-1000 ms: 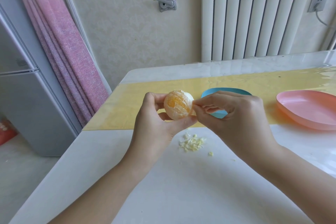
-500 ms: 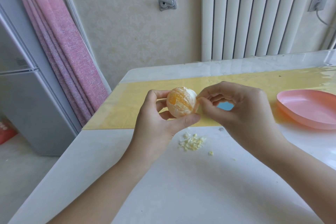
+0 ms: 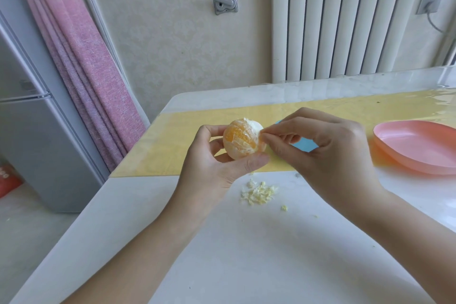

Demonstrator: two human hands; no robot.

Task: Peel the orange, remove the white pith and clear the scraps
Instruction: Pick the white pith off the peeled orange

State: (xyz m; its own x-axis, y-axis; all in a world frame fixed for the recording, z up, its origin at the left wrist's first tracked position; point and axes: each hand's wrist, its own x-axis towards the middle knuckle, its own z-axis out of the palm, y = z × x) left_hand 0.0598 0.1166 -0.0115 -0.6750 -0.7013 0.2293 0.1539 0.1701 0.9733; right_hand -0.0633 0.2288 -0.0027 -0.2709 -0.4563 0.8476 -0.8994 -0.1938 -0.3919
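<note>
White-streaked, the peeled orange sits gripped in my left hand; my right hand seems to pinch pith off it, scraps on the desk below.

A cream patterned wall backs a white surface with a yellow mat across it. A white radiator stands at the right, a socket beside it. A metal bracket is fixed to the wall. At the left are a pink curtain, a grey fridge and a pale floor.
</note>
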